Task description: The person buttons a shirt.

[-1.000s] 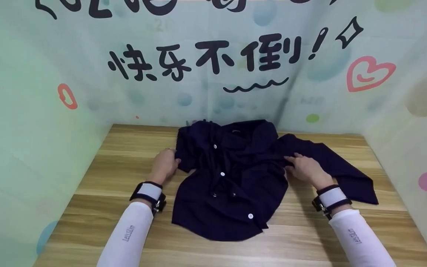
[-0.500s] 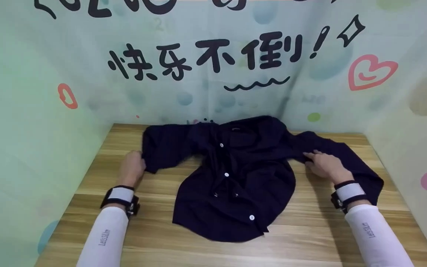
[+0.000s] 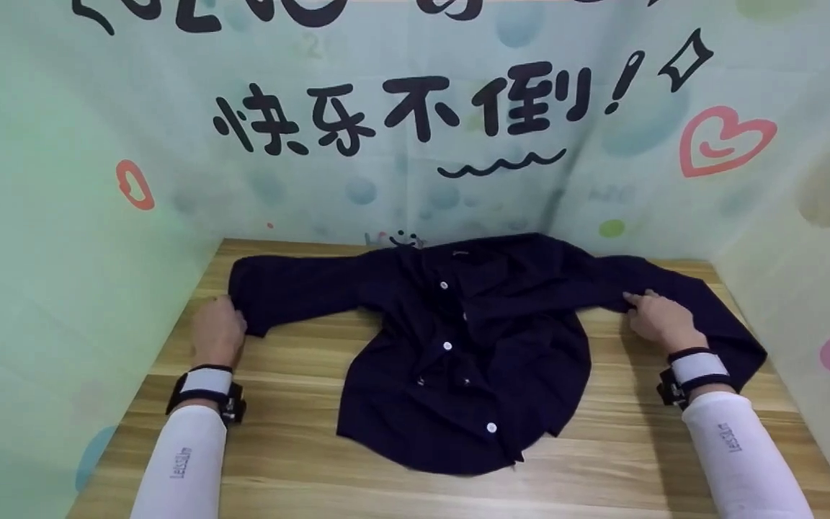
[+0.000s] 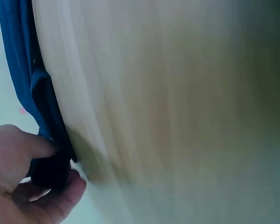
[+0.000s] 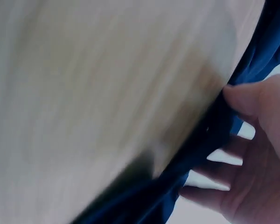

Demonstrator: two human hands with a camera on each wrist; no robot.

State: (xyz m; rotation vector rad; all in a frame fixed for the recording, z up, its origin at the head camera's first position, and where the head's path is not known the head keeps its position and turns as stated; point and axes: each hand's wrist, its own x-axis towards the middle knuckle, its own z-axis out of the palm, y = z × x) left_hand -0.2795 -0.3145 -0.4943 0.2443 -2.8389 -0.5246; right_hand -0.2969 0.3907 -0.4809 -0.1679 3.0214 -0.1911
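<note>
A dark navy button-up shirt [image 3: 415,389] lies front up, its collar toward the back wall and both sleeves spread sideways. At the far left, my left hand [image 3: 218,328] pinches the end of one sleeve; in the left wrist view, thumb and fingers [image 4: 67,196] close on the bunched dark cloth. On the other side my right hand [image 3: 663,321] holds the lower edge of the second sleeve [image 3: 721,317] partway along. The right wrist view shows the thumb [image 5: 242,98] at the cloth's edge and the other fingers spread behind it. That sleeve's end bends toward the front.
The wooden table [image 3: 278,447] carries the shirt, whose collar reaches the back edge. A printed cloth backdrop [image 3: 400,194] rises behind, with pale panels at both sides. Wrist straps with cameras [image 3: 206,393] sit on both arms.
My left hand has moved left, drawing its sleeve out from a bunched heap to nearly straight. My right hand has moved right with the other sleeve, and the shirt's upper part has spread wider.
</note>
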